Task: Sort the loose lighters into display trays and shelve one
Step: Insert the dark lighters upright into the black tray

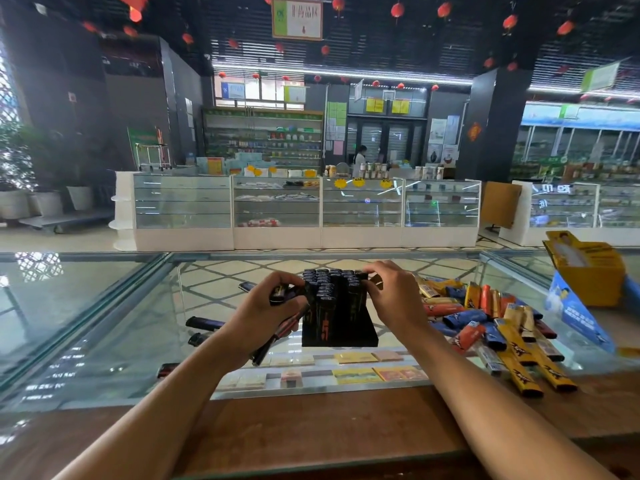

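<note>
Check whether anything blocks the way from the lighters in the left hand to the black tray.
Nothing visible does. The left hand holds a bundle of dark lighters right against the left side of the tray. The right hand rests at the tray's far right edge, clear of that side.

Shop interior. Dark slatted ceiling [381,32] hung with red lanterns [397,9]; a light strip [346,71] runs beneath it. Pale tiled floor [52,239]. A row of white glass display cabinets [277,206] crosses mid-room, with stocked shelves [266,140] behind. Dark pillar [495,126] at right. Potted plants [20,174] at left. Glass doors [384,136] at rear.
</note>
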A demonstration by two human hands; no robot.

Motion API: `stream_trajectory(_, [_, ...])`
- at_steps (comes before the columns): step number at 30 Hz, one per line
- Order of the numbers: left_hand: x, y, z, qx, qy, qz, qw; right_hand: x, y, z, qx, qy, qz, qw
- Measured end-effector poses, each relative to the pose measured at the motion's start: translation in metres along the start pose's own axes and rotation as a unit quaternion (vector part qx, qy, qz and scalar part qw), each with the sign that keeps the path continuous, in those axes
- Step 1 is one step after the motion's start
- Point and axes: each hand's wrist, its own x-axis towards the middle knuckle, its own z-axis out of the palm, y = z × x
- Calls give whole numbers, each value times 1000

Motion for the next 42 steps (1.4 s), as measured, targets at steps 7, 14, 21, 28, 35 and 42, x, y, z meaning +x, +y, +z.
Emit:
stream_trajectory(7, [-3, 1, -3, -26, -36, 2, 999, 0, -10, -10, 22, 61, 20, 998])
stream_trajectory(14, [-11, 7, -7, -39, -82, 36, 995, -8, -61, -20, 93, -68, -44, 992])
stream_trajectory(21, [-14, 10, -3, -40, -79, 66, 994, -17, -74, -8, 109, -96, -16, 989])
stream_trajectory(28, [-12, 10, 1, -50, -29, 50, 997, -12, -73, -23, 301, -115, 125, 938])
stream_trajectory(35, [-4, 1, -2, -61, -16, 25, 998, 15, -42, -57, 431, 50, 201, 878])
stream_trajectory(42, [-4, 4, -2, -155, -34, -33, 987, 11, -1, -46, 322, 71, 211, 920])
